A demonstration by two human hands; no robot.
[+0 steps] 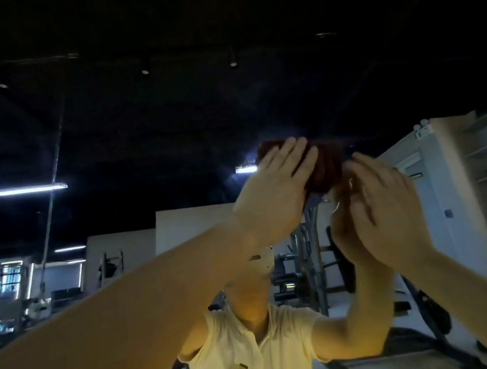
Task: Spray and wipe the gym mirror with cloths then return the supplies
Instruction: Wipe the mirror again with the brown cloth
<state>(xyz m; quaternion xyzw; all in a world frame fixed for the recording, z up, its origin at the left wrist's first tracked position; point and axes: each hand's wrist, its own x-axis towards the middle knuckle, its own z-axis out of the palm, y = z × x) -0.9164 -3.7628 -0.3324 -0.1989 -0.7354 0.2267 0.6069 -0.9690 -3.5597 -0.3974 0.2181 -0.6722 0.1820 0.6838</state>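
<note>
Both arms are raised high toward the mirror [133,122], where a dark red cloth [327,169] sits bunched against the glass above the reflected pale yellow shirt [259,354]. The left hand [276,191] lies flat over the cloth's left side, grip spread, fingers straight and close together, pressing it to the glass. The right hand [382,202] is just right of the cloth, fingers loosely extended, tips at its edge.
</note>
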